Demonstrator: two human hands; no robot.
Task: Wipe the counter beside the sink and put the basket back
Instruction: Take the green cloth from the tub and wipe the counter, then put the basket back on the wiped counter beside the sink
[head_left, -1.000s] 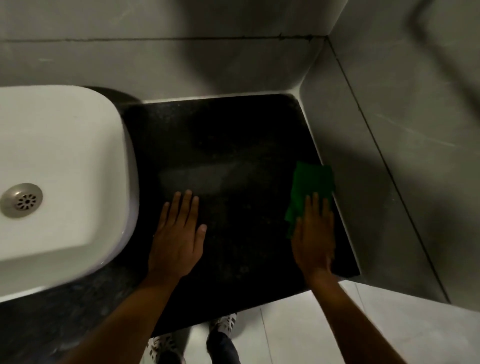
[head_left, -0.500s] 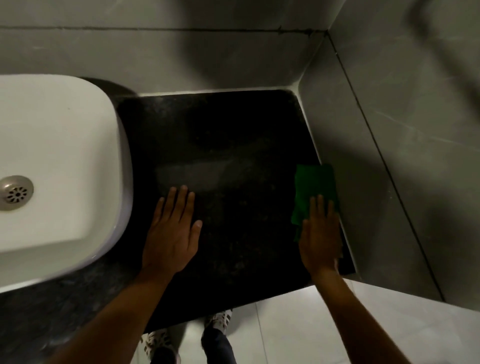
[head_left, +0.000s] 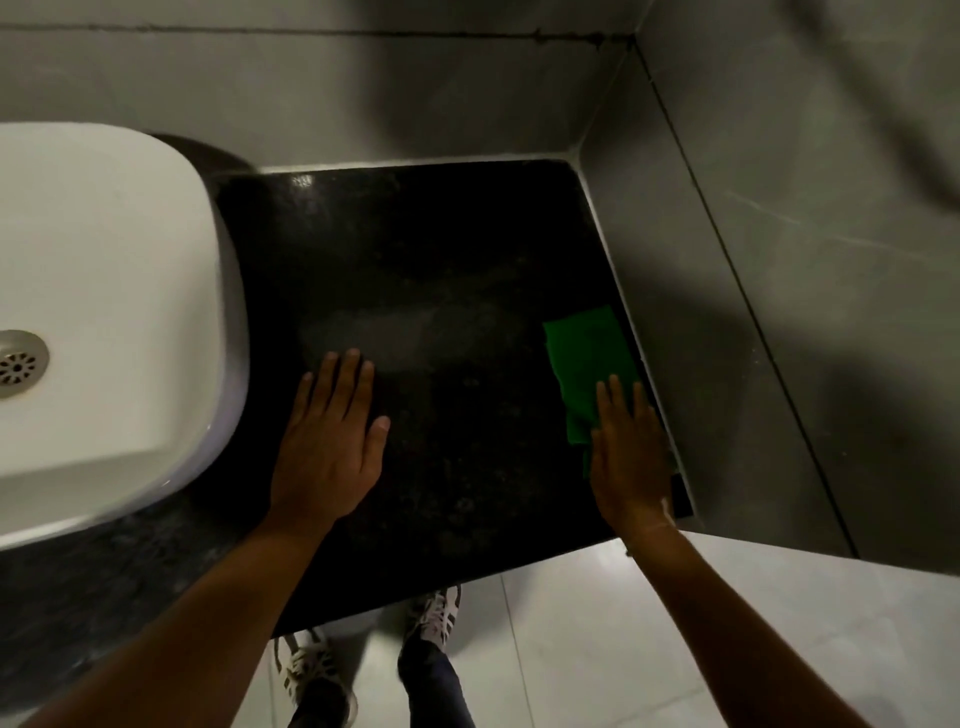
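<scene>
A black stone counter (head_left: 441, 260) lies to the right of a white sink (head_left: 104, 312). My right hand (head_left: 631, 457) presses flat on the near part of a green cloth (head_left: 589, 353) at the counter's right edge, against the side wall. My left hand (head_left: 332, 441) rests flat on the counter beside the sink, fingers together, holding nothing. A dull smear shows on the stone just beyond its fingertips. No basket is in view.
Grey tiled walls (head_left: 779, 260) close the counter at the back and right. The sink's metal drain (head_left: 18, 364) is at the far left. Below the counter's front edge are the pale floor (head_left: 597, 649) and my shoes (head_left: 436, 613).
My right hand has slid the green cloth a little along the right edge toward the front. My left hand has stayed flat in place. The view shifted slightly.
</scene>
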